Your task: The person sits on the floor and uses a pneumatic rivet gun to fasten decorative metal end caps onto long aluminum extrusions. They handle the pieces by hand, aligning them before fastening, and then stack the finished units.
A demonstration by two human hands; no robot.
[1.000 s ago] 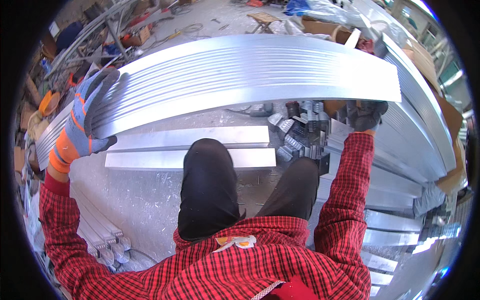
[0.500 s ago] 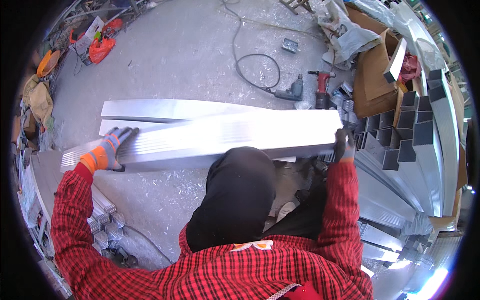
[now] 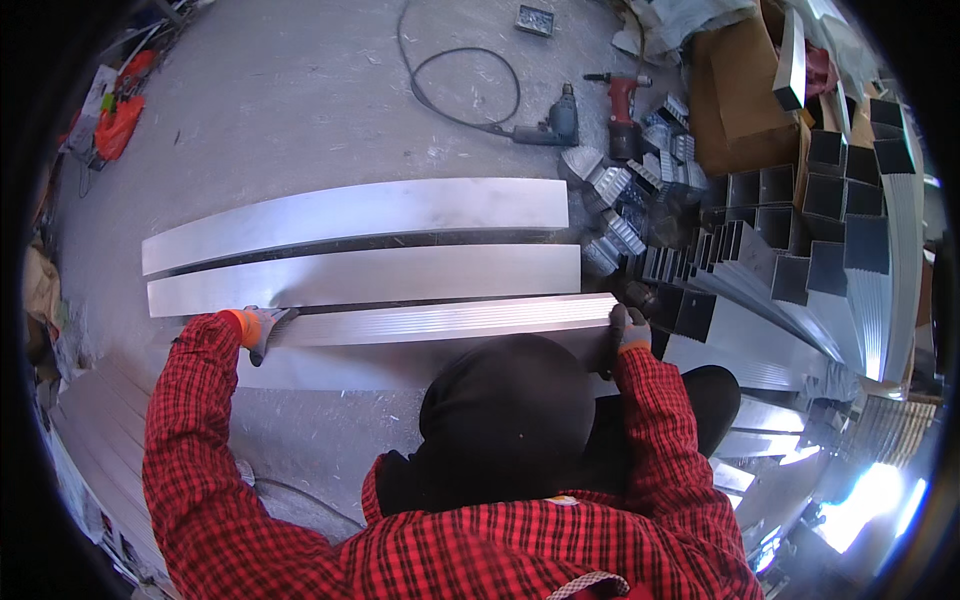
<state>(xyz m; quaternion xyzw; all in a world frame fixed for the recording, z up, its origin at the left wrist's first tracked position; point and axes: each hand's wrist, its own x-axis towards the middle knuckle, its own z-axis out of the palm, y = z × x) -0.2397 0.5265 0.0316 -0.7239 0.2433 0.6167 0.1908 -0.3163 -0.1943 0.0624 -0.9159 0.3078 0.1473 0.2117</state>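
Ribbed metal panel (image 3: 440, 320) lies on floor (image 3: 300, 90), nearest of three strips; left hand (image 3: 258, 328) grips its left end, right hand (image 3: 628, 330) its right end; gloved fingers curl around edges; near edge hidden behind knee (image 3: 510, 400).

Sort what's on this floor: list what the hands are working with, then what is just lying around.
In hand:
left hand and right hand, each gripping an end of the ribbed metal panel
two flat metal panels laid alongside

Lying about:
power drill and its cord
red tool
cardboard box
stacked metal channels
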